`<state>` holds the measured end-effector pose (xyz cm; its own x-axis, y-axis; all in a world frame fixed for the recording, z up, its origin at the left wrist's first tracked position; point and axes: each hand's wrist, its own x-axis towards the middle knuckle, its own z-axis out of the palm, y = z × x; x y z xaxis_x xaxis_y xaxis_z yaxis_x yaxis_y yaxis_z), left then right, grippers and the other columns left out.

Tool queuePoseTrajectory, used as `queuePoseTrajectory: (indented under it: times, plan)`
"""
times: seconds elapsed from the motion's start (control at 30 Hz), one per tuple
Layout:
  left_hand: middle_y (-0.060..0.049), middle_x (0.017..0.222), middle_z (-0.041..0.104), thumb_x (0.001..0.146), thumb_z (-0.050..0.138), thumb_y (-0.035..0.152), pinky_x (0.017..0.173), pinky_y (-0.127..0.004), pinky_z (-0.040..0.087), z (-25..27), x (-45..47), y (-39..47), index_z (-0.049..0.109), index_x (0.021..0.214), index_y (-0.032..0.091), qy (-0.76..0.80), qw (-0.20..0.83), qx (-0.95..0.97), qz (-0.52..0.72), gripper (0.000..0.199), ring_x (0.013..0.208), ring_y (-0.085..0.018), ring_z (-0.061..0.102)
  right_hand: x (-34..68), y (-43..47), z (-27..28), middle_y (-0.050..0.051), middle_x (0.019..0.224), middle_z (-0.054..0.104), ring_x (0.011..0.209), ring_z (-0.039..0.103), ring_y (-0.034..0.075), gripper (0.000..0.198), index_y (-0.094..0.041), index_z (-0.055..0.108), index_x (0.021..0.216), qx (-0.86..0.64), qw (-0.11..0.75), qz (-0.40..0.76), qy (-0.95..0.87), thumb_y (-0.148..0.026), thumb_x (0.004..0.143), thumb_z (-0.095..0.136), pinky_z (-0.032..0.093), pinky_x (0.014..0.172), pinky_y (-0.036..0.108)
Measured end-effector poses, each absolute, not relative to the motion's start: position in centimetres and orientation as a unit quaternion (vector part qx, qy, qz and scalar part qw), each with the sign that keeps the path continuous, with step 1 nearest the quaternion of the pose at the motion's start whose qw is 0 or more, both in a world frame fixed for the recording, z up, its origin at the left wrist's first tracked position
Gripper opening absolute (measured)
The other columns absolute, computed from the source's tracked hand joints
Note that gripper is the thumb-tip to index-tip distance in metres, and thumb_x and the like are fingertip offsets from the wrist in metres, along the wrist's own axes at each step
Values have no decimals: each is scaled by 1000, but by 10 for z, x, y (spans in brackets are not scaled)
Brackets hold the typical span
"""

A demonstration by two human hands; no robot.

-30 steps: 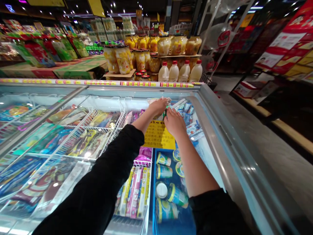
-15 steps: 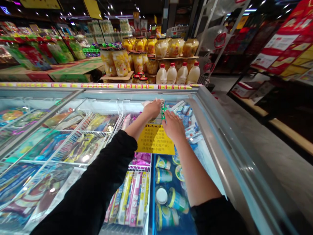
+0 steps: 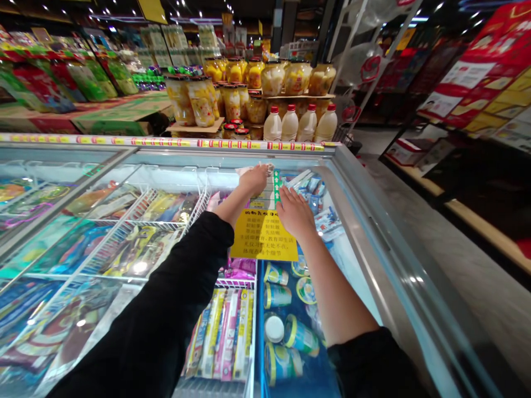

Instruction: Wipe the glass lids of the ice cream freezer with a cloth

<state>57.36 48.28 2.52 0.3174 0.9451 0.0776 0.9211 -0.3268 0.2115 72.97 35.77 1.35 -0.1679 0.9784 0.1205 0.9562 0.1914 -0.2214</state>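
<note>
My left hand is closed over a crumpled white cloth, pressing it on the glass lid near the freezer's far edge. Bits of the cloth stick out on both sides of the fingers; whether it is fabric or paper, I cannot tell. My right hand lies flat on the same glass, fingers stretched forward. Between the hands runs a green strip with white arrows. Just below them a yellow sign with black writing is on the glass, its right edge beside my right wrist.
Under the glass are wire baskets of wrapped ice creams and several tubs. The metal freezer frame borders the right side. Behind stand fruit jars and white bottles with red caps. Shelving stands to the right.
My left hand has slid a little to the left with the cloth, away from my right hand, uncovering more of the green arrow strip. My right hand stays almost in place.
</note>
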Motion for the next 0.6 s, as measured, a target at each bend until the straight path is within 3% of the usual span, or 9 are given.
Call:
queuePoseTrajectory:
  times: [0.07,0.27,0.6]
  plan:
    - [-10,173,40,106,35,15,130,-37,32,22,571,461,39,165,19,554,66,825,90,59,163,-22,30,730,358,12,8,175,33,164,27,23,62,-10,36,167,-635,109,49,-763,-27,108,30,20,134,43]
    - [-4,175,36,108,30,19,131,-37,30,23,572,418,37,166,23,515,90,849,77,58,163,-19,29,732,379,19,8,177,28,165,23,23,61,-14,36,168,-643,69,81,-758,-27,108,30,19,134,47]
    - [-7,176,33,107,32,17,132,-36,27,24,576,463,35,166,17,544,93,832,59,59,165,-20,24,729,425,21,7,178,27,165,24,24,61,-13,33,169,-642,67,61,-761,-27,110,27,19,134,44]
